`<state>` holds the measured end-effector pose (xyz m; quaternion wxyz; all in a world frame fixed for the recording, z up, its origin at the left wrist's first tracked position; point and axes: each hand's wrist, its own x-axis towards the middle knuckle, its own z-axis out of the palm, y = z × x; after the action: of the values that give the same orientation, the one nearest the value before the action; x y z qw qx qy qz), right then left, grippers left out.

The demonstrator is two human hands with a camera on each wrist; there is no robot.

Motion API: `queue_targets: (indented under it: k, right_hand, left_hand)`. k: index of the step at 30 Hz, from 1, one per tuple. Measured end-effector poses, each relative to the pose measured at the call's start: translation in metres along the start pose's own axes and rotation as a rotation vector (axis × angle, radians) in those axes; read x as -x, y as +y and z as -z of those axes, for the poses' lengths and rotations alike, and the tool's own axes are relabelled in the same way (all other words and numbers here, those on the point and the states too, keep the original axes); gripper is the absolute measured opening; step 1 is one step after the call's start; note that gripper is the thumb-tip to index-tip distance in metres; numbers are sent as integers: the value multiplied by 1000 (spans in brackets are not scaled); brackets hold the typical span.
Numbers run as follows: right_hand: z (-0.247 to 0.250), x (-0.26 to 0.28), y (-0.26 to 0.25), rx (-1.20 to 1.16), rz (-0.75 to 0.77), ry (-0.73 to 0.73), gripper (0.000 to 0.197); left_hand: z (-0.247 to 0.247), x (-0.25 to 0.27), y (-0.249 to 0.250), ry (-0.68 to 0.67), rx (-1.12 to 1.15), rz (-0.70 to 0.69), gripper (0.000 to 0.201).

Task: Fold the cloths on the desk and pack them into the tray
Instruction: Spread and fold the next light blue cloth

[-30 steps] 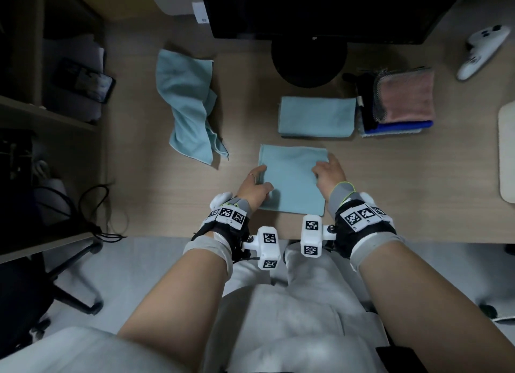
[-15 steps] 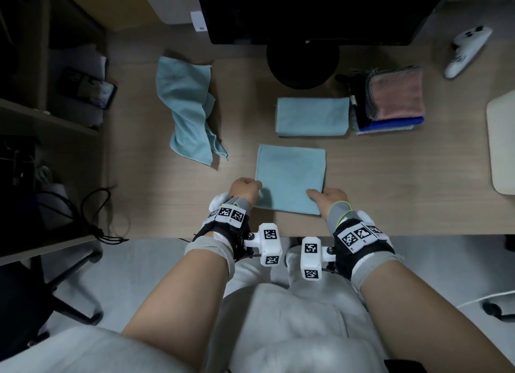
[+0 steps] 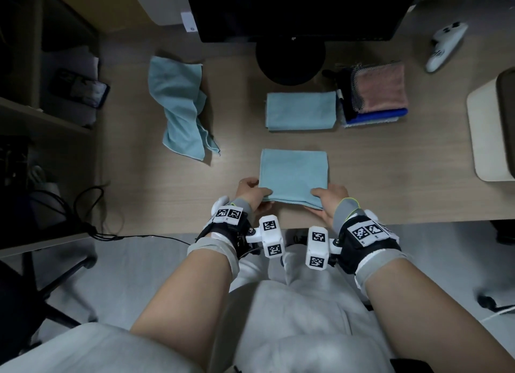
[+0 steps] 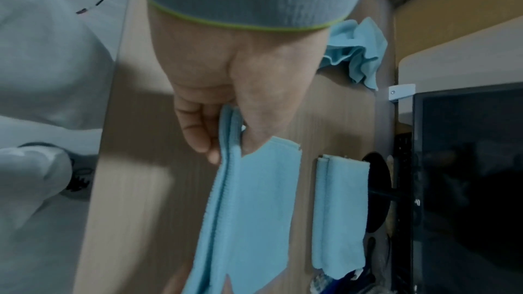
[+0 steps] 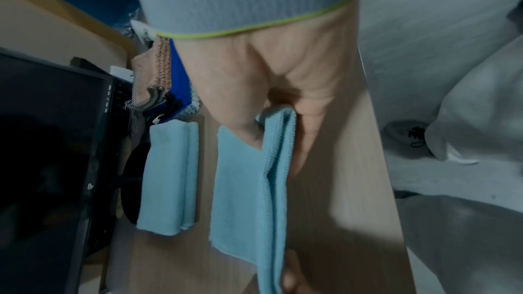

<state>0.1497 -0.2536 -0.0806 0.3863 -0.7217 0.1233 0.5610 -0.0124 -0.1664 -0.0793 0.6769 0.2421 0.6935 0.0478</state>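
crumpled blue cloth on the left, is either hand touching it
No, the crumpled cloth lies alone at the desk's left, while the left hand and right hand grip the folded cloth.

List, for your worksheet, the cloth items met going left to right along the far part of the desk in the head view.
Crumpled teal cloth → folded teal cloth → stack of folded cloths with a pink one on top.

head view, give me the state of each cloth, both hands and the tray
cloth in hand: folded square, near edge pinched at both corners
left hand: pinches near-left corner
right hand: pinches near-right corner
folded cloth: flat on desk
crumpled cloth: unfolded
cloth stack: folded
tray: contents out of view
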Motion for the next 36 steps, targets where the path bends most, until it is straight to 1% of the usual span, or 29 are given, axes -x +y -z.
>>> queue_targets:
  k: [1, 2, 3, 4, 5, 7, 9, 10, 13, 14, 16, 18, 19, 21, 23, 24, 26, 28, 30, 33, 36]
  right_hand:
    - [6, -6, 3, 60, 29, 45, 44]
    - [11, -17, 8, 147, 56, 99, 50]
    - [15, -24, 11, 221, 77, 105, 47]
    - [15, -20, 10, 271, 81, 83, 37]
    - [14, -11, 7, 284, 53, 44, 27]
    - [13, 3, 2, 234, -39, -56, 27]
    - [12, 8, 2, 175, -92, -71, 16]
    - [13, 10, -1, 126, -116, -58, 13]
    - [23, 6, -2, 12, -176, -53, 34]
    - [27, 6, -1, -18, -189, -70, 40]
    - [30, 8, -2, -39, -209, -83, 44]
    - [28, 9, -3, -33, -203, -80, 40]
    - [26, 8, -5, -17, -195, -77, 34]
    - [23, 6, -4, 3, -180, -71, 19]
    - [25, 1, -2, 31, -189, -65, 20]
    - [25, -3, 0, 65, -201, -60, 22]
    - [25, -9, 3, 146, -223, -19, 27]
    - [24, -11, 3, 197, -234, 49, 31]
    - [23, -11, 1, 153, -227, 81, 33]
    - [21, -6, -7, 53, -159, 77, 28]
    - [21, -3, -17, -15, -36, 81, 24]
  left_hand:
    - [-1, 0, -2, -8, -11, -45, 43]
    - [0, 1, -3, -19, -30, -76, 40]
    - [0, 1, -2, -34, -53, -81, 34]
    - [0, 4, 0, -59, -71, -59, 27]
    - [0, 7, 4, -83, -96, -24, 23]
    - [-1, 9, 9, -119, -145, 52, 25]
    - [2, 10, 12, -152, -111, 148, 20]
    - [4, 11, 12, -156, -57, 184, 20]
    - [9, 7, 8, -184, 78, 225, 47]
    - [10, 7, 7, -206, 112, 242, 52]
    - [10, 6, 7, -228, 156, 253, 52]
    - [8, 8, 9, -222, 126, 240, 38]
    - [6, 6, 10, -198, 77, 219, 30]
    - [1, 0, 9, -138, -67, 149, 20]
    - [-2, -5, 8, -80, -198, 105, 13]
    - [-3, -9, 8, -46, -238, 102, 13]
    - [-4, -14, 9, 9, -291, 122, 20]
    - [-5, -15, 10, 19, -293, 142, 22]
    - [-9, -13, 15, 4, -251, 149, 21]
    - [-14, -9, 20, -4, -157, 83, 24]
    - [-15, -6, 24, 46, -122, -23, 27]
